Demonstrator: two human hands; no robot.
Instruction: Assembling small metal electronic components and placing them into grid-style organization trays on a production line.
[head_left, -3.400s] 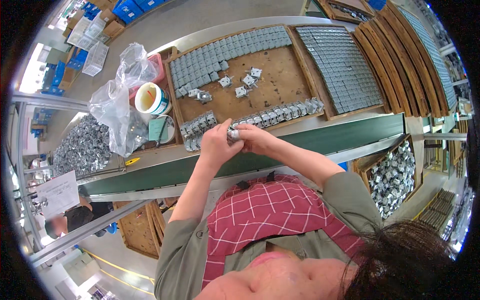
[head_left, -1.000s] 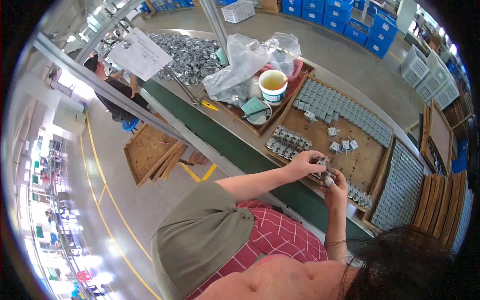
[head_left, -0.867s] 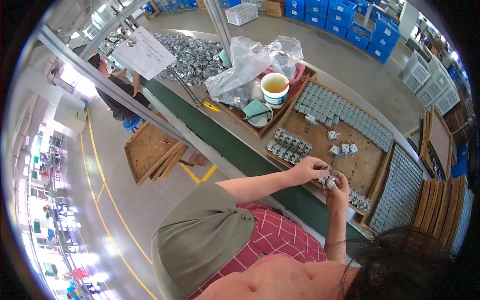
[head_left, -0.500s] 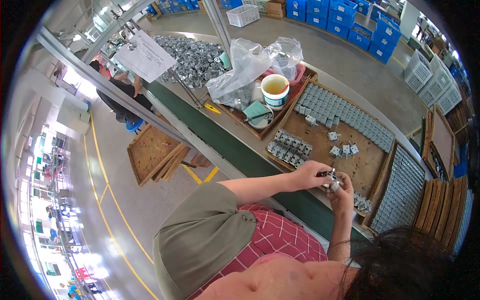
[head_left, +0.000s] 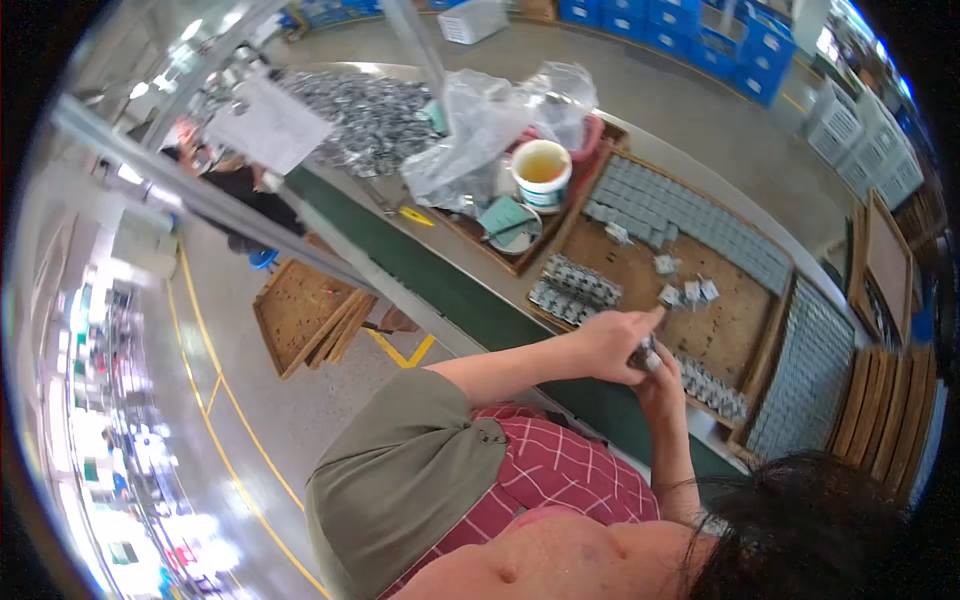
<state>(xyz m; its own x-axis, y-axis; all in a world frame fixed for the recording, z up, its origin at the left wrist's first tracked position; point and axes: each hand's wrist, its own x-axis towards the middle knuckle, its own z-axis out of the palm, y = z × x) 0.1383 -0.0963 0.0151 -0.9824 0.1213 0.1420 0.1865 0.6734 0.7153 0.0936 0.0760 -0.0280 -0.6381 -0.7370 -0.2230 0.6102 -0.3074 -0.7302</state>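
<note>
My left hand (head_left: 612,345) is closed above the near edge of a wooden tray (head_left: 715,345), its index finger stretched toward the tray. What its other fingers grip is dark, blurred and mostly hidden. Close against it, my right hand (head_left: 660,388) pinches a small silvery metal part (head_left: 648,354) between thumb and fingers. In the tray, grey block-like parts (head_left: 690,215) lie in rows along the far side. Several loose metal parts (head_left: 690,294) sit in the middle. More metal parts stand in a cluster (head_left: 575,290) at the left and in a row (head_left: 712,388) at the near edge.
A green conveyor belt (head_left: 400,255) runs between me and the trays. Beyond it stand a white bucket (head_left: 541,172), plastic bags (head_left: 465,140) and a yellow cutter (head_left: 416,216). A second filled tray (head_left: 800,370) lies right, beside stacked wooden trays (head_left: 880,415). A co-worker (head_left: 240,195) sits far left.
Both hands have shifted slightly left and closer together, with the metal part between them. More of the near row of parts shows. The whole view has tilted a little.
</note>
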